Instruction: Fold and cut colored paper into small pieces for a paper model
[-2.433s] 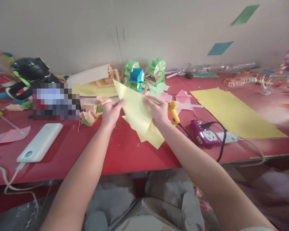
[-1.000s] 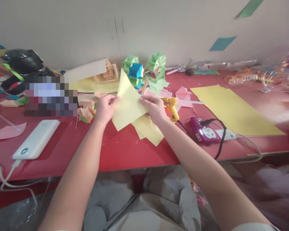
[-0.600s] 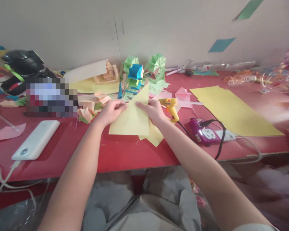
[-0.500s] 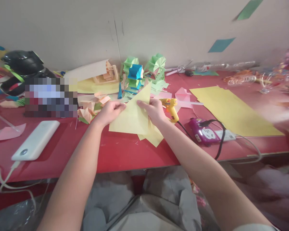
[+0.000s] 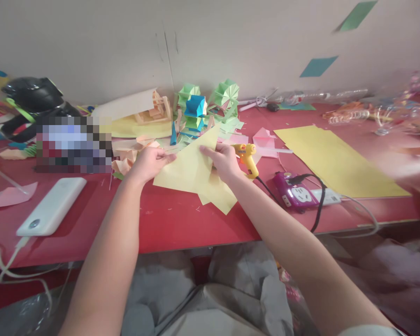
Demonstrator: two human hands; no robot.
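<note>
A pale yellow sheet of paper (image 5: 187, 168), folded to a triangle, is held low over the red table (image 5: 175, 224). My left hand (image 5: 147, 162) pinches its left edge. My right hand (image 5: 223, 161) grips its upper right side, thumb on top. More yellow paper pieces (image 5: 221, 198) lie flat on the table under it. A yellow glue gun (image 5: 247, 158) stands just right of my right hand.
Green and blue folded paper models (image 5: 210, 105) stand by the wall. A large yellow sheet (image 5: 335, 161) lies at right, next to a purple power strip (image 5: 295, 196) with a black cable. A white power bank (image 5: 52, 205) and a pink paper (image 5: 7, 196) lie at left.
The yellow sheet went from held upright to turned over and lowered almost flat over the table. Both hands kept hold of it.
</note>
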